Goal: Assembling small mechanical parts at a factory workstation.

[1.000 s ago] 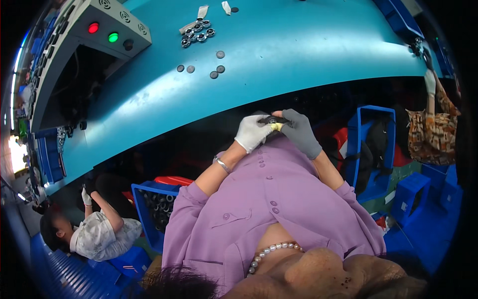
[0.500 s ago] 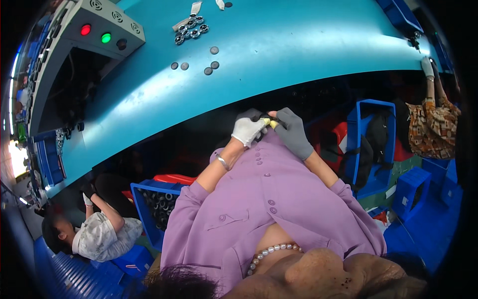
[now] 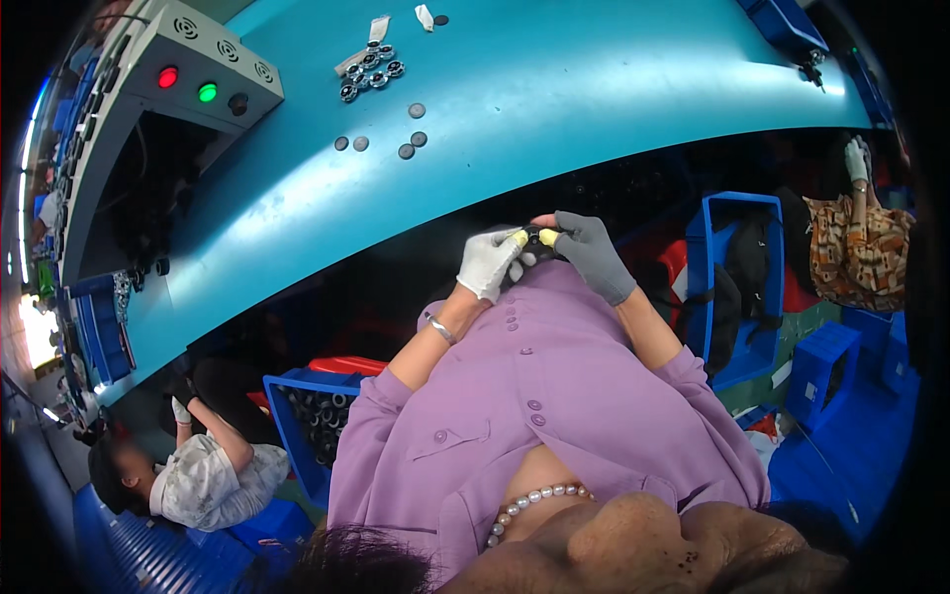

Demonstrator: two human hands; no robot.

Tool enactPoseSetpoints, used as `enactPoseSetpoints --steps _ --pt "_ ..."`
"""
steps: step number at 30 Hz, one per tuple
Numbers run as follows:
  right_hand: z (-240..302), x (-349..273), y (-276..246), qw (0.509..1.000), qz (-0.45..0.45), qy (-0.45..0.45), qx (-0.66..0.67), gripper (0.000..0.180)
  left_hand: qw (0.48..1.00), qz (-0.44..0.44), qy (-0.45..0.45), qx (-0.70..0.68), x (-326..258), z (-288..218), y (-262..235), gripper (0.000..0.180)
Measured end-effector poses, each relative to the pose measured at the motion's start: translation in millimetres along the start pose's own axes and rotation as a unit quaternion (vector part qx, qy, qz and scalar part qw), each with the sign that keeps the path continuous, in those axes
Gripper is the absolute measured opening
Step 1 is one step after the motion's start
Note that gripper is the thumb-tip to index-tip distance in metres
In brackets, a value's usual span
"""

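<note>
One dark part (image 3: 534,237) sits pinched between left hand (image 3: 489,264) and right hand (image 3: 592,259), each grip nearly closed.

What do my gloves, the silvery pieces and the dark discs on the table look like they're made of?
White glove: matte, probably knitted fabric, from its soft folds.
Grey glove: matte fabric too, perhaps, fitting smoothly.
Silvery pieces: shiny, perhaps metal or plated plastic, given glints.
Dark discs: dull with little shine, maybe rubber or plastic; too small to tell.
</note>
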State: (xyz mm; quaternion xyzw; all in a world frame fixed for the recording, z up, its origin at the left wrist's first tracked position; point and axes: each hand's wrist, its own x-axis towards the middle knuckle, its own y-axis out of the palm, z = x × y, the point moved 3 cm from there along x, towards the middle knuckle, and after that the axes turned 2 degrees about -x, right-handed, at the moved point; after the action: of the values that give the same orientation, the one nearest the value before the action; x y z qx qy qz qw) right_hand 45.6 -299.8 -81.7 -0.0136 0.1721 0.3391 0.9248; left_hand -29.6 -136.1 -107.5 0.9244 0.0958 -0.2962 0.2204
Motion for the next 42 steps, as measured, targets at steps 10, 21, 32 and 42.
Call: enactPoseSetpoints --steps 10,21,32,42 --pt "5 0 6 0.979 -0.007 -0.133 -0.155 0.035 0.976 -0.055 0.109 0.178 0 -5 2 0.015" --pt "-6 -3 10 0.994 -0.023 -0.074 -0.077 0.031 0.999 0.008 0.005 0.041 -1 3 -9 0.017" --pt "-1 -5 12 0.991 0.011 0.029 0.128 0.030 0.994 -0.017 -0.045 -0.101 -4 4 -9 0.027" --pt "-7 -17 -22 0.983 -0.143 0.024 0.111 0.029 0.971 0.062 -0.122 -0.195 -13 -6 -10 0.058"
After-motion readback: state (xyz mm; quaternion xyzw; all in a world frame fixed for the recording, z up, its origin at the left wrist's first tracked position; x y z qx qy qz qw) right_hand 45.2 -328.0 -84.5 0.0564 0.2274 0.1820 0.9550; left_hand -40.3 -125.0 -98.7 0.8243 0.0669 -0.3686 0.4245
